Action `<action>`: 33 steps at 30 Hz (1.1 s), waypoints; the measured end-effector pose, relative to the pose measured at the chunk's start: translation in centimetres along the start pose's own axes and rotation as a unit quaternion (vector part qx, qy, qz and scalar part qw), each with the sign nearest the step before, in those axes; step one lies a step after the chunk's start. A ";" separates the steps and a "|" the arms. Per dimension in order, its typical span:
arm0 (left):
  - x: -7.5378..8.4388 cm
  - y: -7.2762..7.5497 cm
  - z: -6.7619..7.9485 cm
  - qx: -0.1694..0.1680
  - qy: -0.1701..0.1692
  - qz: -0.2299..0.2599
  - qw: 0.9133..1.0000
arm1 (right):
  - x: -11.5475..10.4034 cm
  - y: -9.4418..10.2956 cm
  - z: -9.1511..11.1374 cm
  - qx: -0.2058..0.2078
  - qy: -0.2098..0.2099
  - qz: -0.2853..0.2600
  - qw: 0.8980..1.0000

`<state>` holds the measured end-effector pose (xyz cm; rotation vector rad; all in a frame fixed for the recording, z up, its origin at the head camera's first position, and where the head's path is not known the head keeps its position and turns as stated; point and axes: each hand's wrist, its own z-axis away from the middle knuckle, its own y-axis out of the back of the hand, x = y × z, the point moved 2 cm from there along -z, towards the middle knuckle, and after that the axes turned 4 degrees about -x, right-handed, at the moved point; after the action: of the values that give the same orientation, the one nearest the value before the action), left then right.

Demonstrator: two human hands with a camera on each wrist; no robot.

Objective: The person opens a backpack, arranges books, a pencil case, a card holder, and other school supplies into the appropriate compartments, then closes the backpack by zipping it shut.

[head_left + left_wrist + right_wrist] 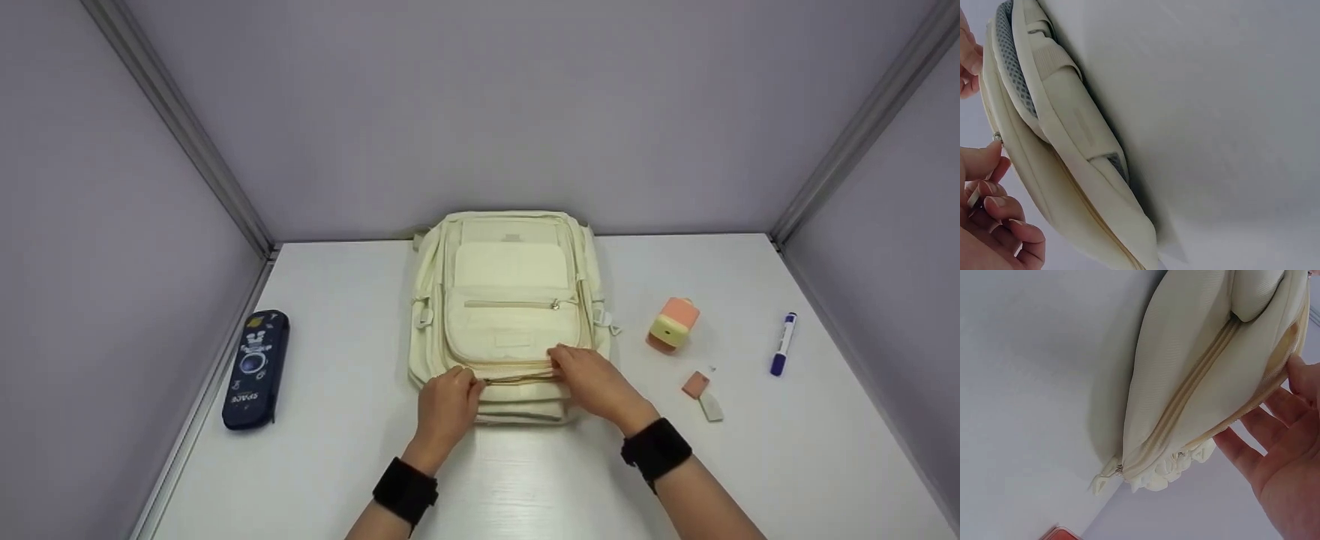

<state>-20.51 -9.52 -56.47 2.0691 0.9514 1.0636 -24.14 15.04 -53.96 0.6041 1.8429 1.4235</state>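
Observation:
A cream backpack lies front side up on the white table, its bottom end toward the person. My left hand is at the lower front pocket's zipper. In the left wrist view, the thumb and fingers of that left hand pinch the small metal zipper pull. Farther right along the same zipper, my right hand grips the pocket's edge. From the right wrist, a gap shows in the tan-edged pocket opening, with the right hand's thumb on the edge and its fingers beneath.
A dark blue pencil case with an astronaut print lies at the left. Right of the backpack are an orange and yellow pencil sharpener, a small pinkish block, a pale piece and a blue-capped marker. Panels enclose the table.

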 end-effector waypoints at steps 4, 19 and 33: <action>-1.4 0.7 0.4 0.007 0.011 -0.011 1.000 | 0.1 0.1 0.2 -0.019 -0.012 -0.029 0.999; -4.7 1.9 -0.2 0.023 0.022 -0.088 0.996 | 0.3 0.0 0.8 -0.058 -0.019 -0.082 0.995; -6.1 1.6 -2.2 -0.015 0.051 -0.108 0.993 | -0.5 -0.1 1.0 -0.018 0.007 0.011 1.000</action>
<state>-24.39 -14.97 -56.68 1.8532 1.1740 1.0682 -23.09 15.25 -54.07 0.5996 1.8228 1.4748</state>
